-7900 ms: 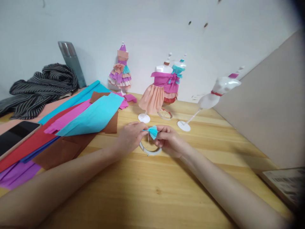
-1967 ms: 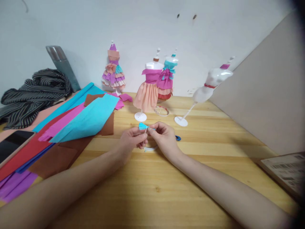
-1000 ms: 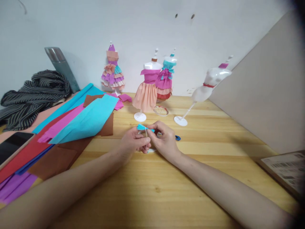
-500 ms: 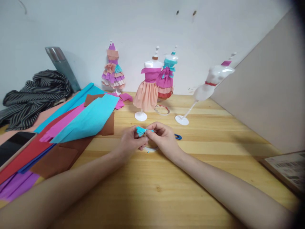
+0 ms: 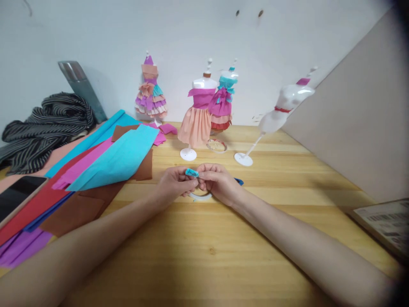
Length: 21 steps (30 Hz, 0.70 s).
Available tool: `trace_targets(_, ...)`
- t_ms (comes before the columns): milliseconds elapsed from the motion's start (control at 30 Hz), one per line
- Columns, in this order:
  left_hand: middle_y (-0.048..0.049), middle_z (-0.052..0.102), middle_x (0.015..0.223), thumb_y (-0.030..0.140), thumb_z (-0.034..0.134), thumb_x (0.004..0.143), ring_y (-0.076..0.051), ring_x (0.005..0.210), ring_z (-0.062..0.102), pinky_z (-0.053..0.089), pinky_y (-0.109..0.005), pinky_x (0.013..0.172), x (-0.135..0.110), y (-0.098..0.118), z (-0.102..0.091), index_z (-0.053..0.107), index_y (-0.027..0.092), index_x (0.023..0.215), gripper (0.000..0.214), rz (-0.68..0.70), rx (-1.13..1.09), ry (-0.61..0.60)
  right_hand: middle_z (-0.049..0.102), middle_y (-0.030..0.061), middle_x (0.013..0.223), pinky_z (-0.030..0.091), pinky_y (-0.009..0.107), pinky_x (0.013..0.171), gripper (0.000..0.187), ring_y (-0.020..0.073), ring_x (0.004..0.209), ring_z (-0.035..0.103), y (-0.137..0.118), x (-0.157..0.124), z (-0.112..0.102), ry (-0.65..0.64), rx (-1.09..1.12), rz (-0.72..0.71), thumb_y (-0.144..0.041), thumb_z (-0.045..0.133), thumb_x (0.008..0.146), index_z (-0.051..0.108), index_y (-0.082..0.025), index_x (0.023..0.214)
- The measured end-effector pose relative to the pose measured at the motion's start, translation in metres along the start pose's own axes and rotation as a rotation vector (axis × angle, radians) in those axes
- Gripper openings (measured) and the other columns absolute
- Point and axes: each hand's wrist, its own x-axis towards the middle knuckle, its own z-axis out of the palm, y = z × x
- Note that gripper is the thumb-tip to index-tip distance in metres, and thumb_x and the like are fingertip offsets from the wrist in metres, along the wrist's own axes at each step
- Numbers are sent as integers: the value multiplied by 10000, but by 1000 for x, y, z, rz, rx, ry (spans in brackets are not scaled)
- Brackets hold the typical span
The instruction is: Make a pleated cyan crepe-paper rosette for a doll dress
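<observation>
A small gathered piece of turquoise crepe paper [image 5: 192, 172] is pinched between my two hands above the wooden table. My left hand [image 5: 175, 183] grips it from the left, thumb and fingers closed. From the right, my right hand [image 5: 219, 181] closes its fingertips on the paper's other end. Part of the piece is hidden by the fingers. A roll of clear tape [image 5: 200, 197] lies on the table just under the hands. Behind my right hand, the blue handle [image 5: 239, 181] of some tool pokes out; the rest of it is covered.
Three dress-form stands wear paper dresses [image 5: 194, 128] at the back; a bare dress form [image 5: 271, 121] leans at right. Coloured crepe sheets [image 5: 118, 157], a phone [image 5: 22, 198] and striped cloth [image 5: 51, 123] lie left. Another tape roll [image 5: 217, 146] and a cardboard box [image 5: 381, 226] are there.
The turquoise piece has turned: its fanned pleats showed before, and now a flatter, narrow end faces me. My fingers have shifted around it, with both hands staying in nearly the same place.
</observation>
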Motion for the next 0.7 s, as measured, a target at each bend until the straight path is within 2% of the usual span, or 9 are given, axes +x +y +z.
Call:
trace_targets(200, 14, 609, 526, 283, 758, 594, -61, 450, 501, 406, -178, 450, -4, -1, 3, 615, 134, 660, 216, 8, -31, 24, 582, -22, 508, 395, 206, 452, 166, 69, 430, 481, 0, 1, 0, 2, -4, -12, -274, 747, 587, 641, -149, 617)
trace_targets(433, 25, 611, 533, 271, 753, 596, -59, 444, 486, 391, -174, 433, -8, -2, 11, 606, 143, 684, 214, 19, -108, 103, 591, -21, 507, 374, 193, 461, 177, 67, 448, 488, 4, 1, 2, 66, 15, -66, -276, 761, 603, 641, -147, 619)
trace_targets(700, 24, 602, 578, 263, 709, 657, -75, 506, 521, 451, -206, 514, -11, -7, 19, 599, 146, 699, 166, 74, -99, 180, 597, -33, 562, 397, 223, 484, 219, 90, 475, 496, 15, -3, 8, 253, -183, -288, -351, 722, 675, 585, -181, 693)
